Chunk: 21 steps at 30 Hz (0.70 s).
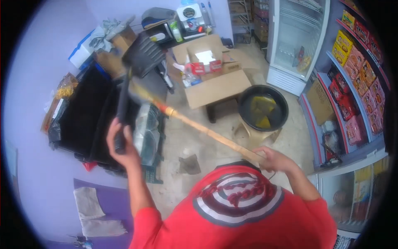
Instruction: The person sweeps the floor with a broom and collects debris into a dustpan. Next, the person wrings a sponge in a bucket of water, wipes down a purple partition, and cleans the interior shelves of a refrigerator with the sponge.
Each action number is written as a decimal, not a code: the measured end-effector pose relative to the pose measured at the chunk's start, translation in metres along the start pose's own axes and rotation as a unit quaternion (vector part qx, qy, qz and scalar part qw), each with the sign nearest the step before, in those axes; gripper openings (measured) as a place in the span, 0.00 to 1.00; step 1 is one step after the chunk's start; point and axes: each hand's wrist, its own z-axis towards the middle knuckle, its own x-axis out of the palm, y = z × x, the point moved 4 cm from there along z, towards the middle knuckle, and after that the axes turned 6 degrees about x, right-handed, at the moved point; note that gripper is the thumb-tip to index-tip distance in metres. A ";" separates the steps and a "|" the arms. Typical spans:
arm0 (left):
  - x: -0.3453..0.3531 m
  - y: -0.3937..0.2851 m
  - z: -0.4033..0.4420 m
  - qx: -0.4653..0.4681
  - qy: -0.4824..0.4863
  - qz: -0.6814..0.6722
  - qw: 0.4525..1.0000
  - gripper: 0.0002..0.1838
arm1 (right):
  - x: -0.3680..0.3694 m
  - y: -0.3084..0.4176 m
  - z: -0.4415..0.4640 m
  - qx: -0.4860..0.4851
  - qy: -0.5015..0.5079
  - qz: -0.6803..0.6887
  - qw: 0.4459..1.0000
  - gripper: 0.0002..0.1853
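Note:
My left hand (125,143) is closed round the black handle of a dustpan (146,56), which is raised with its ridged pan at the far end. My right hand (274,159) grips the end of a broom (203,129) with a pale bamboo-like stick. The broom slants up and left across the view, and its head is blurred just below the pan. Whether the broom head touches the dustpan, I cannot tell.
A black basin (282,118) with yellowish pieces in it sits on a stool (259,135). Behind are an open cardboard box (217,89) and a glass-door fridge (296,45). Stocked shelves (325,112) line the right; a black sofa-like piece (83,112) stands left. A grey cloth (190,164) lies on the floor.

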 end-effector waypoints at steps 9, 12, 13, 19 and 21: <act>-0.016 0.004 -0.170 -0.258 0.125 0.215 0.934 0.14 | -0.146 -0.151 0.013 0.154 0.029 -0.298 0.942 0.30; -0.014 0.010 -0.254 -0.328 0.235 0.258 0.878 0.16 | -0.175 -0.215 -0.013 0.211 0.038 -0.317 0.924 0.29; -0.008 0.009 -0.277 -0.341 0.275 0.253 0.863 0.16 | -0.178 -0.241 -0.021 0.208 0.035 -0.346 0.914 0.28; 0.071 -0.020 -0.396 -0.457 0.444 0.100 0.764 0.17 | -0.184 -0.303 -0.112 0.317 0.021 -0.259 0.912 0.19; 0.103 -0.042 -0.441 -0.447 0.490 -0.023 0.748 0.17 | -0.183 -0.309 -0.142 0.354 0.008 -0.245 0.903 0.16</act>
